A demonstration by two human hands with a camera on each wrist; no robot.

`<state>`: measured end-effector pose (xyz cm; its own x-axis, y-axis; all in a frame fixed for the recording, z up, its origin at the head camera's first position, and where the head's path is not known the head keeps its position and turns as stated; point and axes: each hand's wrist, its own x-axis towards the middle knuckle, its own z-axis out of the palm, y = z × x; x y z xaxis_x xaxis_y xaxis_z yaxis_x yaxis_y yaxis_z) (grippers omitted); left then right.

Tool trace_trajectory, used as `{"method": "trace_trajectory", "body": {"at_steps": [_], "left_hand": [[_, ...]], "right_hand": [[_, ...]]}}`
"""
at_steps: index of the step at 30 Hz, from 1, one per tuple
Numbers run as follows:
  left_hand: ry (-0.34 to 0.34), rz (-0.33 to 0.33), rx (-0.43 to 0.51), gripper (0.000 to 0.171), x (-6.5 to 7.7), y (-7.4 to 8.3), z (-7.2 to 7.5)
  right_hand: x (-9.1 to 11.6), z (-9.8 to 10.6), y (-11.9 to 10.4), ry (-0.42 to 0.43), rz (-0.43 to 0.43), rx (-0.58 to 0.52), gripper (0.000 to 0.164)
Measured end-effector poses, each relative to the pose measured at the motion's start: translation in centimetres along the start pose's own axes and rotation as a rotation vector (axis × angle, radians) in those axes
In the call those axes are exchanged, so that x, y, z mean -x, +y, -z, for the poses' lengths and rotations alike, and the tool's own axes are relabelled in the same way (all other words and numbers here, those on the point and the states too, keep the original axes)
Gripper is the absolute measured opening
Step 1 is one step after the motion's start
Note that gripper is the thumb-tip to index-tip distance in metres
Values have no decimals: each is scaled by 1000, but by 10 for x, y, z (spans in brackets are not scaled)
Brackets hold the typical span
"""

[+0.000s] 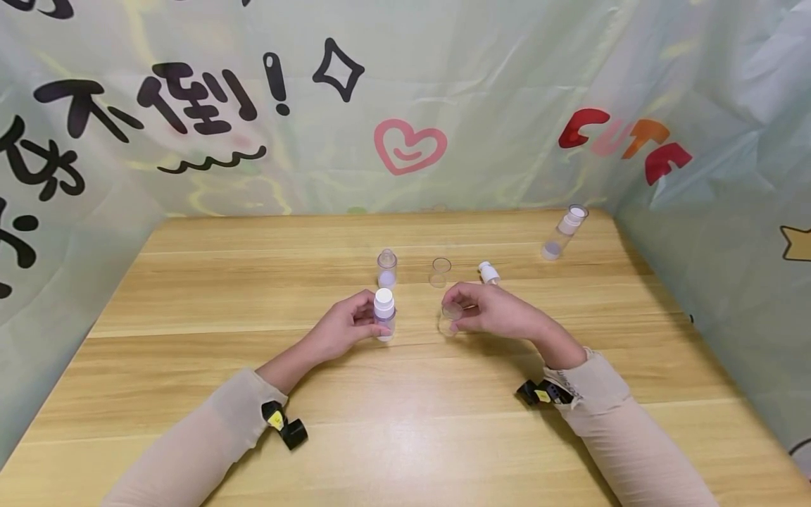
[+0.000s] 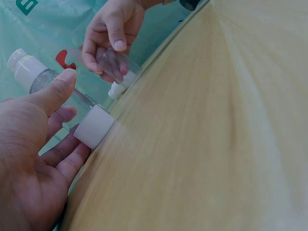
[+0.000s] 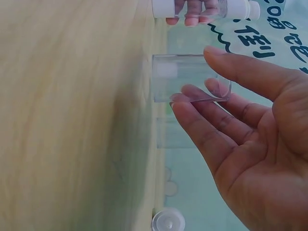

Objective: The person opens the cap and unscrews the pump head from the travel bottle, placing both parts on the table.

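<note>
My left hand [image 1: 342, 329] grips a small clear pump bottle [image 1: 384, 307] with a white top and a white base. In the left wrist view the bottle [image 2: 95, 127] stands upright, its base at the tabletop, with the thumb on one side and fingers behind. To the right, my right hand [image 1: 500, 313] holds a clear plastic cap [image 3: 183, 79] between thumb and fingertips. The cap's rim is close to the wood. A gap separates cap and bottle.
Behind the left hand stands a clear bottle [image 1: 387, 270] without a pump. Another clear cap [image 1: 440, 274] is right of it. A white pump head [image 1: 488, 272] lies beyond the right hand. A capped bottle [image 1: 564, 234] stands at the back right, near the printed curtain [image 1: 494, 155].
</note>
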<state>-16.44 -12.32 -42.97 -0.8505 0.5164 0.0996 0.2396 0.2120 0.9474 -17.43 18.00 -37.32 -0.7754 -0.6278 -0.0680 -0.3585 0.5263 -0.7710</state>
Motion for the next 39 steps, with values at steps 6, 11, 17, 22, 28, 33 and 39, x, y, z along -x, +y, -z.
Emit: {"method": "trace_trajectory", "body": {"at_steps": [6,11,17,22,28,33,39], "left_hand": [[2,2,-6,40,1,1,0],[9,-10,-14,40,1,0,0],[34,-19,-37,40,0,-1,-1],[44,-30,-34,42,-1,-1,-2],[49,-29,-31,42,-2,-1,-4],[51,-20,-46,43,-4,-1,-5],[51,-9,-84,46,-3,-1,-5]], "right_hand": [[-1,-2,1,-10,-9,9,33],[-1,-4,3,-16,-5,-2,32],[-1,-4,2,-6,1,-3,33],[0,-2,2,3,4,-5,41],[2,2,-6,61,-2,-67,51],[0,-1,-21,129,33,-91,54],[-9,-8,-39,197,99,-52,50]]}}
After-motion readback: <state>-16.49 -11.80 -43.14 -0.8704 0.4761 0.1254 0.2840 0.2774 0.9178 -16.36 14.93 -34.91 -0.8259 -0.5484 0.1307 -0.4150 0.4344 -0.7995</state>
